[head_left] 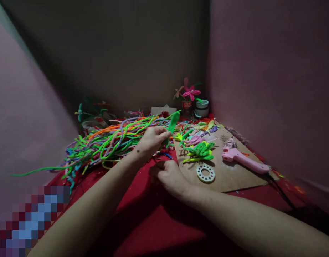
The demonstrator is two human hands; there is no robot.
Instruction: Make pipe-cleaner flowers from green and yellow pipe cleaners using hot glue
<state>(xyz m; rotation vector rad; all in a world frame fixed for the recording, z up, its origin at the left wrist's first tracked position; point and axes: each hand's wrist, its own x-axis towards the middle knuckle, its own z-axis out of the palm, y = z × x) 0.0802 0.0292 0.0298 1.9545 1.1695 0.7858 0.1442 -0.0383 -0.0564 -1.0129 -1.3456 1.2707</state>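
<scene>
Fingers (162,135) of the left hand (150,141) pinch a green leaf (173,122) upright.

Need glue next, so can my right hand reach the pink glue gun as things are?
Probably yes. The right hand rests beside the cardboard, and the pink glue gun lies uncovered on it to the right; only a flat white ring lies between.

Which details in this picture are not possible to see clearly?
All in the head view:
1. Right hand: whether it pinches anything; its curled fingers and shadow hide that.
2. Green pipe-cleaner piece: its lower end is inside the left hand.
3. Glue gun: its cord goes into darkness at the right.
4. Bottom-left corner: covered by a pixel block.
5. Things behind the pipe-cleaner pile: too dark to name.
</scene>
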